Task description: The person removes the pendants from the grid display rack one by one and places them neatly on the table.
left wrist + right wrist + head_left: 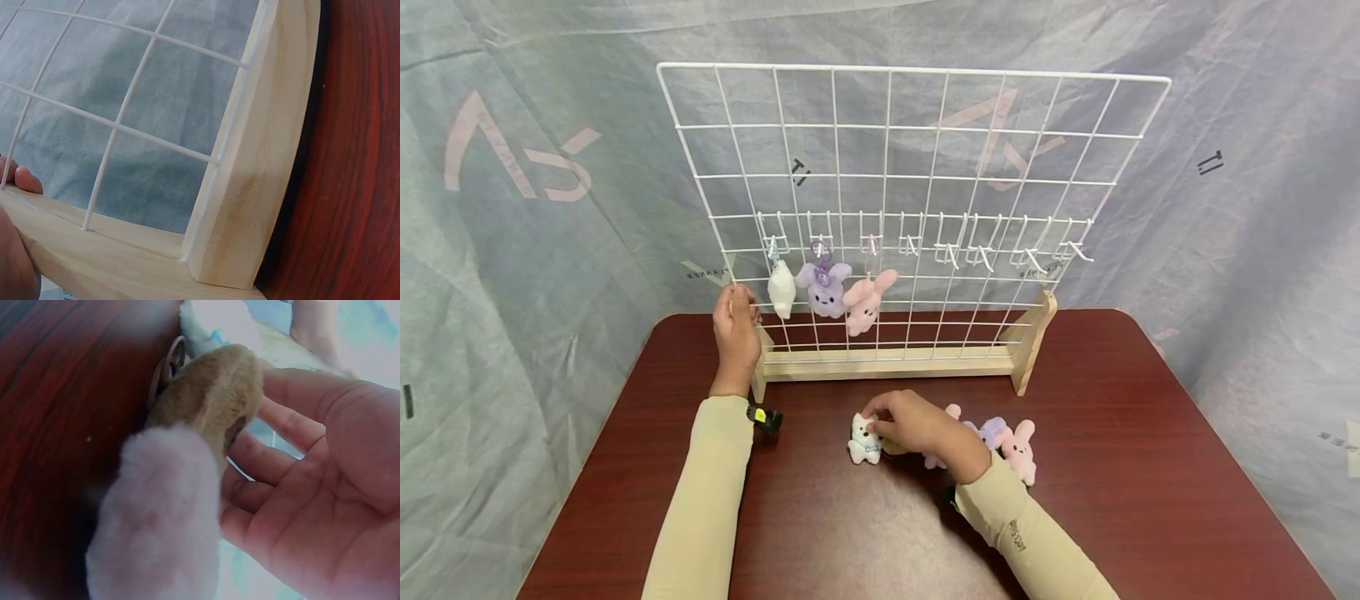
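Note:
My left hand (737, 333) grips the left edge of a white wire grid rack (917, 175), at its wooden side post; the left wrist view shows thumb and fingertips on opposite sides of the wood. On the table, my right hand (913, 421) pinches the head of a white plush keychain (865, 442) with a blue bow. Close under that palm is a brown plush (212, 381), mostly hidden in the head view. Beside it lie a pink plush (156, 512), a purple plush (992, 431) and another pink bunny plush (1019, 450).
Hanging from the rack's left hooks are a white plush (782, 289), a purple plush (825, 292) and a pink bunny plush (867, 304). Several bare hooks (981, 254) continue rightward. A wooden base rail (887, 367) spans the dark red table (820, 533); grey cloth (1247, 250) hangs behind.

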`<state>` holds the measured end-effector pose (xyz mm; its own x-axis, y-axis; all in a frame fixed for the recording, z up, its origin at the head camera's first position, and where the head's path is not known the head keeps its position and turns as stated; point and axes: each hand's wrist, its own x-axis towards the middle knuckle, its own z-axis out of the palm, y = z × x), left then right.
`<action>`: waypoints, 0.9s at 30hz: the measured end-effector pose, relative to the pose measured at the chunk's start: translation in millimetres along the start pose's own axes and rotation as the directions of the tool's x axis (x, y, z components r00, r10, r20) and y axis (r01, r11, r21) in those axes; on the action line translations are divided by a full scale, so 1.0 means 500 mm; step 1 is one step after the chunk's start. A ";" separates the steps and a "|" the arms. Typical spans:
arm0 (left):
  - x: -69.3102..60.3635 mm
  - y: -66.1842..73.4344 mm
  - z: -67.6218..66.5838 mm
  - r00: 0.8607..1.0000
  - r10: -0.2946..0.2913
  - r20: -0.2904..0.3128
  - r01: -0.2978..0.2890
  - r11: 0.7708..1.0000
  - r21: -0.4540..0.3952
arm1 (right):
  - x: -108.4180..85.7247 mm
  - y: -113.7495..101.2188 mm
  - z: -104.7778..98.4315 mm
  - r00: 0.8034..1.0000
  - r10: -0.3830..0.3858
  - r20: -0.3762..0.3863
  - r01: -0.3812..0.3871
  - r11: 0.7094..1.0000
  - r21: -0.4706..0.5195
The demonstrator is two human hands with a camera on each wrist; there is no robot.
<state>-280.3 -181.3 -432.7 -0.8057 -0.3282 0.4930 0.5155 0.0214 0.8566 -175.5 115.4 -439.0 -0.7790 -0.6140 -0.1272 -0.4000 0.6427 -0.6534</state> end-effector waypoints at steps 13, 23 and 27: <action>0.001 -0.009 -0.004 1.000 0.006 0.001 -0.006 1.000 -0.014 | 0.006 -0.002 0.009 1.000 -0.010 -0.016 0.009 0.999 -0.050; 0.000 -0.009 -0.004 1.000 0.012 0.007 -0.012 1.000 -0.006 | 0.006 -0.004 0.012 0.998 -0.048 -0.052 0.044 0.996 -0.075; 0.002 -0.011 -0.002 1.000 0.010 0.000 -0.010 1.000 -0.010 | 0.007 -0.005 0.012 0.993 -0.070 -0.094 0.063 0.995 -0.077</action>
<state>-283.7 -182.9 -437.1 -0.8008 -0.3277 0.5014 0.5261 0.0153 0.8503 -174.5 109.0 -442.3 -0.7910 -0.6118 -0.0102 -0.4841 0.6360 -0.6010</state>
